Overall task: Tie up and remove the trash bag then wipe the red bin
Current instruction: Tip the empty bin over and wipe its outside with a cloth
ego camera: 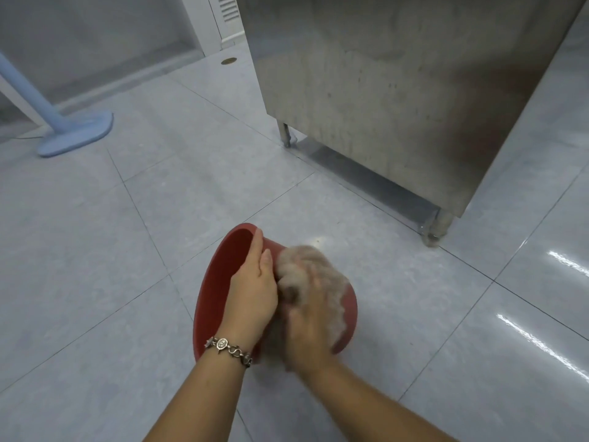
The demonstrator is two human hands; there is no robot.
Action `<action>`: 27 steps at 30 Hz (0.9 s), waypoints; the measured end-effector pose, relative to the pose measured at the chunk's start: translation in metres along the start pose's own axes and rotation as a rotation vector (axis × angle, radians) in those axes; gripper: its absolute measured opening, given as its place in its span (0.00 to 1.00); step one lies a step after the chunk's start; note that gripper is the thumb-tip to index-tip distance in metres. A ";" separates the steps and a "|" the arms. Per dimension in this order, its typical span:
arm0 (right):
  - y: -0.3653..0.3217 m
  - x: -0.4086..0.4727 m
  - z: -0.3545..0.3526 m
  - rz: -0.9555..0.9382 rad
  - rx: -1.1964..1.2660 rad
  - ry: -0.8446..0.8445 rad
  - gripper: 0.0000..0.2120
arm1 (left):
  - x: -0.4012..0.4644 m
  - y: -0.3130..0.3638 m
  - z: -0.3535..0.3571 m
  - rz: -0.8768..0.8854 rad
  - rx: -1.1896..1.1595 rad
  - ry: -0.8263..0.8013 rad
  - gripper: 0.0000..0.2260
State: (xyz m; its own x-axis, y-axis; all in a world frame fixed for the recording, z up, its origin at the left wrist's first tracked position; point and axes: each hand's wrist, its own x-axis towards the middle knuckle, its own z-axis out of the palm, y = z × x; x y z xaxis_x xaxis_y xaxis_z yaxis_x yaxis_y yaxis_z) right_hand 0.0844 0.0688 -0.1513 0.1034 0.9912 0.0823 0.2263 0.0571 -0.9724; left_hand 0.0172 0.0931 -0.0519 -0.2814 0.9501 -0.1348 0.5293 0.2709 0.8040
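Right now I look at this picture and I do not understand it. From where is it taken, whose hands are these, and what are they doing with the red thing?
There is no machine here. The picture comes from a camera worn on a person's head, looking forward and down, so you see that person's own two arms. The left hand, with a bracelet on its wrist, steadies the red bin by its rim; the bin is tilted on its side on the tiled floor. The right hand presses a pale cloth against the bin's outer wall; it is blurred, so probably wiping. No trash bag is in view. Behind stand a steel cabinet and a blue stand.
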 end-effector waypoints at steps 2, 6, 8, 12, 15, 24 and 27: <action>-0.024 -0.019 0.012 -0.148 0.054 -0.078 0.30 | -0.001 0.002 -0.004 -0.014 -0.026 -0.012 0.19; 0.021 0.000 -0.005 -0.227 -0.175 -0.017 0.31 | -0.001 0.000 -0.008 -0.049 -0.057 0.010 0.19; 0.052 0.016 -0.022 0.029 -0.117 0.119 0.33 | 0.001 -0.003 -0.008 -0.028 -0.063 0.039 0.20; 0.077 0.037 -0.040 0.297 0.027 0.067 0.26 | 0.004 -0.002 -0.003 -0.020 -0.019 0.023 0.21; 0.052 0.055 -0.037 0.249 -0.049 0.018 0.19 | 0.015 -0.004 -0.005 -0.065 -0.073 0.036 0.22; 0.004 0.041 -0.022 -0.046 0.054 -0.222 0.19 | 0.020 -0.021 -0.026 -0.333 -1.067 -0.149 0.35; -0.006 0.057 -0.023 0.172 0.083 -0.238 0.18 | 0.006 -0.023 -0.033 -0.213 -0.880 -0.338 0.22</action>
State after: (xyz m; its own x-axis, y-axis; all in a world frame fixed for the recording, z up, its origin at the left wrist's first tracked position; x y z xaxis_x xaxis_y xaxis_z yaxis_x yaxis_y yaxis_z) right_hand 0.1112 0.1223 -0.1358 -0.0984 0.9868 -0.1287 0.1441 -0.1138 -0.9830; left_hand -0.0227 0.0876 -0.0525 0.0156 0.9260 -0.3773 -0.3343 0.3604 0.8708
